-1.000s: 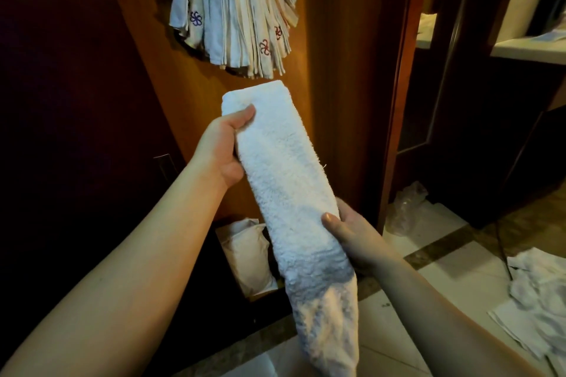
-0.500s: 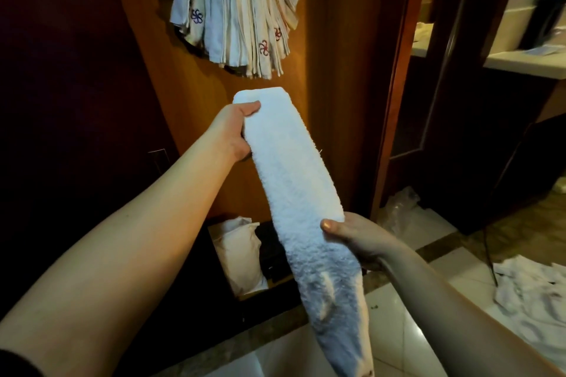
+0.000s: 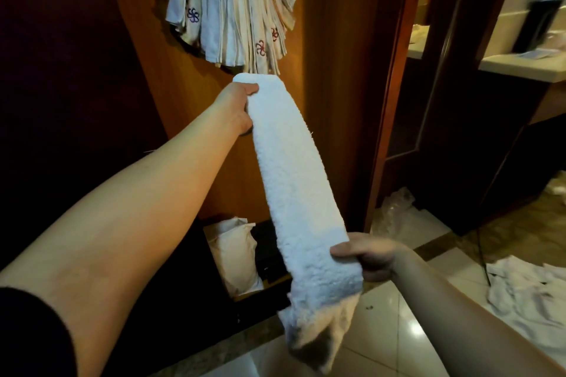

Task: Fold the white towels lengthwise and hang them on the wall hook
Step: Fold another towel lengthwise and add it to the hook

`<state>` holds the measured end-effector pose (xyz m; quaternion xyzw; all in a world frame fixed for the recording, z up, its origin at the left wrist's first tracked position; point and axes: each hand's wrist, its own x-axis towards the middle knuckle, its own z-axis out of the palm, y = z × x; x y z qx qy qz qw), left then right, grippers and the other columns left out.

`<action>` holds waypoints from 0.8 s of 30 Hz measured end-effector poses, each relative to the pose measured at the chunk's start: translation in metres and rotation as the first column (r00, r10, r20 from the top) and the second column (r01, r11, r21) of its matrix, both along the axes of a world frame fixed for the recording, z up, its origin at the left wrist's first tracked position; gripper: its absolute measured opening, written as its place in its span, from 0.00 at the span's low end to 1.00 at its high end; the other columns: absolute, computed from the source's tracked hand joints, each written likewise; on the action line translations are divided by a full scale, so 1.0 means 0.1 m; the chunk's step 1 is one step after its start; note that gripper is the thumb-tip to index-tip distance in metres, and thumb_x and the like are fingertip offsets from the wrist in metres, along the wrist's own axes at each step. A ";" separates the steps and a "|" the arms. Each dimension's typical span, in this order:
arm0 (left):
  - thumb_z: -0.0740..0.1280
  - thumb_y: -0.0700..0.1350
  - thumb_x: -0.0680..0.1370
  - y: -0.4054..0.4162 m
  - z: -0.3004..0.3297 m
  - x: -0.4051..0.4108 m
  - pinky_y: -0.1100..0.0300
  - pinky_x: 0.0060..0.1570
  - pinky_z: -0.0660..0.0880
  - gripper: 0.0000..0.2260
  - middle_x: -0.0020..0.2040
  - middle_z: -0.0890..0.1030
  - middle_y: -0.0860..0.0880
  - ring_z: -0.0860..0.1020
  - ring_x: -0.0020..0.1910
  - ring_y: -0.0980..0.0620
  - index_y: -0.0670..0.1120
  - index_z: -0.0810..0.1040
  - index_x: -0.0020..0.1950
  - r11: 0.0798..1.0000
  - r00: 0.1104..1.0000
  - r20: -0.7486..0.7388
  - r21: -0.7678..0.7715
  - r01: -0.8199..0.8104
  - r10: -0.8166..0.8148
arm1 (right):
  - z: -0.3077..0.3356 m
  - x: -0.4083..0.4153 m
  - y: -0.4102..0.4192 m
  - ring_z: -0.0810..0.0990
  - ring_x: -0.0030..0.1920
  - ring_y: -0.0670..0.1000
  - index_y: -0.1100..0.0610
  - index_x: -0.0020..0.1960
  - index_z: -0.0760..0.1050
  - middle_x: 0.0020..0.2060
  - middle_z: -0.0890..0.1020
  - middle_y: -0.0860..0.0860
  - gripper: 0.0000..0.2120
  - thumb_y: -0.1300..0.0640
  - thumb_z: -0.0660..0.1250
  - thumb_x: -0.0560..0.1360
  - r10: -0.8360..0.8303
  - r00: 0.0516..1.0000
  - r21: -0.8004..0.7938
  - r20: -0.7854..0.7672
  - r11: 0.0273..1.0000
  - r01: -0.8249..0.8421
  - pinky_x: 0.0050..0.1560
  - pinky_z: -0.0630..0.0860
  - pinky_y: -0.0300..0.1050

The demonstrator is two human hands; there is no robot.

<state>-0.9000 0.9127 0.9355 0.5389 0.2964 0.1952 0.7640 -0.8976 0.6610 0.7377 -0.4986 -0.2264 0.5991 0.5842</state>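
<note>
Towel point(image 3: 294, 180) — white, terry, already folded into one long narrow strip. Held in the air between both hands in front of the wooden wall panel point(image 3: 333, 101). Long axis runs from upper left to lower right, the top end up near the wall, the bottom end nearer the person.

Left hand point(image 3: 235, 109) — grips the top end, thumb over the front face, fingers curled behind. It is the hand nearer the hanging point.

Right hand point(image 3: 370, 255) — pinches the strip low down on its right edge, thumb on top. Below this grip a short loose tail droops toward the floor tiles point(image 3: 407, 324).

Hung towels point(image 3: 232, 9) — a bunch of folded cloths, some with small stitched flowers, fanned out on the wall straight above the strip's top end. The top end sits just beneath their lower edges, barely apart. The hook itself is hidden by them; its exact place cannot be told.

Judgement — folding looks finished for this piece; hanging is not yet done. The strip already points toward the bunch, so the move would be upward along its own length, led by the left hand.
</note>
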 end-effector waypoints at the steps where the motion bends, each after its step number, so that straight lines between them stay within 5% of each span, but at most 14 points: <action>1: 0.66 0.37 0.80 0.02 -0.02 0.04 0.46 0.53 0.79 0.16 0.60 0.82 0.39 0.82 0.53 0.41 0.39 0.72 0.68 1.000 1.000 -0.011 -0.001 0.002 -0.002 | 0.01 0.02 -0.01 0.82 0.59 0.58 0.62 0.60 0.80 0.58 0.83 0.60 0.34 0.55 0.86 0.57 0.021 1.000 -0.025 -0.010 0.999 -0.021 0.65 0.74 0.56; 3: 0.66 0.38 0.80 0.06 -0.07 0.09 0.46 0.58 0.77 0.19 0.63 0.80 0.40 0.81 0.57 0.42 0.38 0.70 0.71 1.000 0.999 -0.031 0.009 0.011 -0.011 | 0.03 0.03 -0.01 0.83 0.57 0.56 0.62 0.62 0.77 0.56 0.84 0.58 0.37 0.53 0.86 0.57 0.054 0.998 -0.074 0.012 0.996 -0.053 0.60 0.77 0.52; 6: 0.67 0.40 0.80 0.14 -0.22 0.14 0.48 0.56 0.78 0.20 0.59 0.81 0.41 0.81 0.49 0.44 0.40 0.69 0.71 0.999 0.995 -0.097 0.034 -0.003 0.006 | 0.16 0.02 -0.01 0.83 0.55 0.54 0.61 0.61 0.77 0.54 0.85 0.56 0.39 0.47 0.86 0.56 0.061 0.997 -0.093 0.054 0.994 -0.056 0.58 0.78 0.50; 9: 0.62 0.47 0.84 0.25 -0.48 0.19 0.52 0.53 0.77 0.13 0.54 0.82 0.43 0.81 0.44 0.46 0.38 0.74 0.61 0.996 0.988 -0.138 0.053 0.078 -0.070 | 0.37 0.00 -0.04 0.85 0.53 0.54 0.59 0.53 0.85 0.52 0.85 0.56 0.32 0.44 0.85 0.55 -0.001 0.997 -0.037 0.083 0.999 0.004 0.58 0.80 0.50; 11: 0.54 0.57 0.85 0.37 -0.77 0.20 0.51 0.56 0.77 0.24 0.59 0.82 0.40 0.83 0.52 0.45 0.38 0.76 0.57 0.981 0.971 -0.139 -0.007 0.196 -0.195 | 0.52 -0.02 -0.05 0.85 0.52 0.54 0.58 0.51 0.86 0.51 0.86 0.56 0.30 0.44 0.85 0.54 -0.059 0.996 0.037 0.072 0.998 0.057 0.55 0.81 0.49; 13: 0.52 0.67 0.81 0.49 -1.14 0.16 0.44 0.69 0.70 0.35 0.70 0.73 0.36 0.74 0.67 0.39 0.36 0.69 0.68 0.949 0.930 -0.189 -0.096 0.301 -0.314 | 0.63 0.04 0.00 0.85 0.52 0.54 0.59 0.51 0.86 0.51 0.86 0.57 0.31 0.44 0.86 0.53 -0.154 0.987 0.097 0.056 0.984 0.148 0.52 0.82 0.47; 15: 0.58 0.70 0.77 0.51 -1.53 0.12 0.39 0.70 0.66 0.42 0.75 0.66 0.36 0.68 0.72 0.36 0.38 0.60 0.77 0.931 0.891 -0.276 -0.157 0.328 -0.361 | 0.68 0.13 0.07 0.84 0.56 0.55 0.59 0.53 0.86 0.55 0.85 0.58 0.33 0.45 0.86 0.54 -0.265 0.964 0.110 0.014 0.959 0.261 0.55 0.81 0.49; 17: 0.60 0.71 0.75 0.39 -1.81 0.02 0.41 0.57 0.74 0.38 0.71 0.72 0.37 0.75 0.64 0.38 0.41 0.69 0.71 0.938 0.882 -0.320 -0.140 0.319 -0.347 | 0.72 0.22 0.16 0.82 0.60 0.57 0.61 0.60 0.82 0.59 0.83 0.60 0.34 0.45 0.83 0.59 -0.383 0.923 0.121 -0.024 0.916 0.383 0.60 0.78 0.52; 20: 0.59 0.67 0.79 0.00 -1.94 -0.31 0.53 0.42 0.74 0.26 0.48 0.80 0.43 0.78 0.43 0.46 0.44 0.77 0.52 0.950 0.928 -0.207 -0.087 0.299 -0.311 | 0.73 0.27 0.29 0.82 0.60 0.57 0.63 0.68 0.75 0.59 0.83 0.59 0.26 0.51 0.71 0.74 -0.587 0.808 0.109 -0.047 0.801 0.588 0.64 0.75 0.53; 22: 0.59 0.63 0.81 -0.26 -1.97 -0.56 0.53 0.48 0.75 0.21 0.50 0.82 0.47 0.79 0.48 0.49 0.46 0.78 0.55 0.970 0.965 -0.108 0.031 0.243 -0.238 | 0.74 0.28 0.36 0.83 0.57 0.55 0.63 0.67 0.74 0.56 0.84 0.57 0.19 0.54 0.66 0.79 -0.672 0.741 0.122 -0.004 0.735 0.667 0.60 0.77 0.50; 24: 0.60 0.60 0.82 -0.46 -2.01 -0.76 0.51 0.62 0.74 0.18 0.62 0.79 0.51 0.77 0.60 0.52 0.51 0.75 0.65 0.935 0.975 -0.056 0.277 0.220 -0.213 | 0.76 0.28 0.45 0.84 0.56 0.54 0.61 0.69 0.72 0.56 0.85 0.55 0.20 0.54 0.67 0.80 -0.730 0.683 0.137 0.042 0.681 0.720 0.58 0.79 0.50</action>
